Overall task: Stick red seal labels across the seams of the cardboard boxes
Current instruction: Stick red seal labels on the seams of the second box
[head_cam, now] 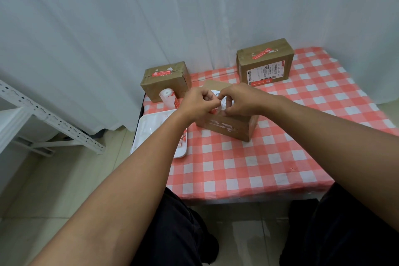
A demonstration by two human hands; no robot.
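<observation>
Peeling a red seal label (216, 111) over the near cardboard box (228, 127), item in hand: my left hand (199, 101) and right hand (239, 99) meet above its top, fingers curled, both pinching the small strip between them; whether its backing is fully off I cannot tell. Location: the box sits mid-desk on the red-and-white checked cloth of the desk (248, 170), just right of the white tray (151, 134), with a white shipping sticker (216, 93) showing on its top behind my knuckles. Handling note, my judgement: hold the label by its ends only, keep it taut, centre it over the seam, lay the middle down first, then smooth outward so no crease lifts. Orientation: the visible piece of label hangs roughly upright from my fingertips, the red end low; its full length is hidden. The box's long axis appears to run from near left to far right, one corner towards me; the seam is covered by my hands. Stock already sealed: left rear box (166, 82) and right rear box (264, 60), each with a red label along its top. Label roll (167, 95) stands beside the left rear box.
</observation>
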